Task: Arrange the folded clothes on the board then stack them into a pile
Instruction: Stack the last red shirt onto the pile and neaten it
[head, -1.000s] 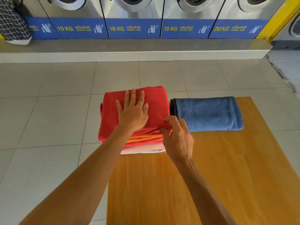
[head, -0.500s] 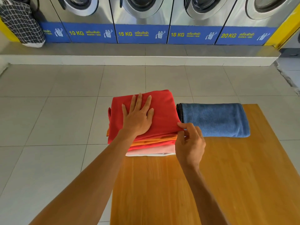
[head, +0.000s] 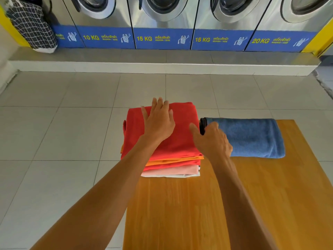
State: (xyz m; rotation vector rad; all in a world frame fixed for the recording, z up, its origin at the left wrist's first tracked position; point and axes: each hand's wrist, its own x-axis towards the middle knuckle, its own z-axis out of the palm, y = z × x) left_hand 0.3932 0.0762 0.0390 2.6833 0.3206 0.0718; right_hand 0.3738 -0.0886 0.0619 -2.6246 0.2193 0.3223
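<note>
Our left hand [head: 158,121] lies flat and released, fingers spread, on the red top piece of the pile of folded clothes [head: 173,147] — red, orange, pink and white layers stacked at the far left corner of the wooden surface [head: 198,210]. Our right hand [head: 210,139] sits at the gap between pile and folded blue towel [head: 252,138], thumb toward the red cloth, fingers curled over the towel's dark left end — whether it grips we cannot tell. The towel lies just right of the pile, at the far edge.
</note>
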